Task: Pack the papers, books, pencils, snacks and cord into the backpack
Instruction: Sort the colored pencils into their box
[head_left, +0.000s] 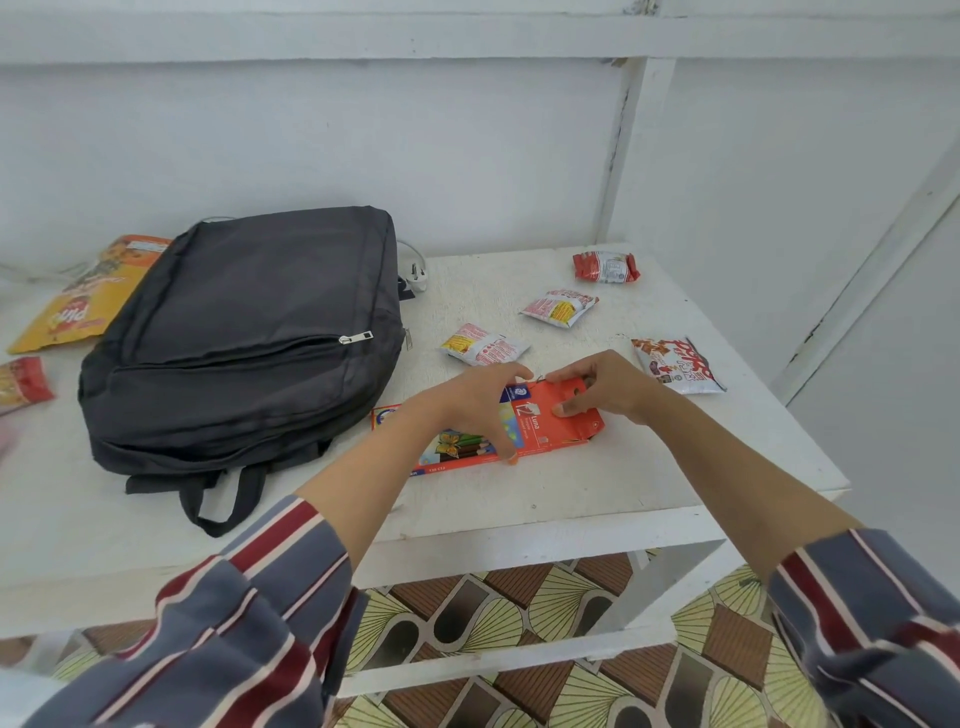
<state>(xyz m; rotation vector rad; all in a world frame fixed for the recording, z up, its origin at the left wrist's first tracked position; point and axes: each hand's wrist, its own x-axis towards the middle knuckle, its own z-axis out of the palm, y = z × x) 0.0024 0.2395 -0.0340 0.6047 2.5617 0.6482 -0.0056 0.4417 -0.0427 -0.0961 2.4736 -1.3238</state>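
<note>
**Both hands hold the red cardboard pencil box (540, 423) on the white desk (597, 493).**
From the left: an orange snack pouch (88, 293) lies beside the dark grey fabric backpack (244, 332), which lies flat and zipped, with a white cord plug (415, 278) at its far corner. Just right of the backpack, the left hand (475, 404) spans the box, fingers and thumb clamped on opposite edges. The right hand (602, 387) pinches the box's end flap, fingers together. Four small red-and-white snack packets (483, 347) lie beyond.
</note>
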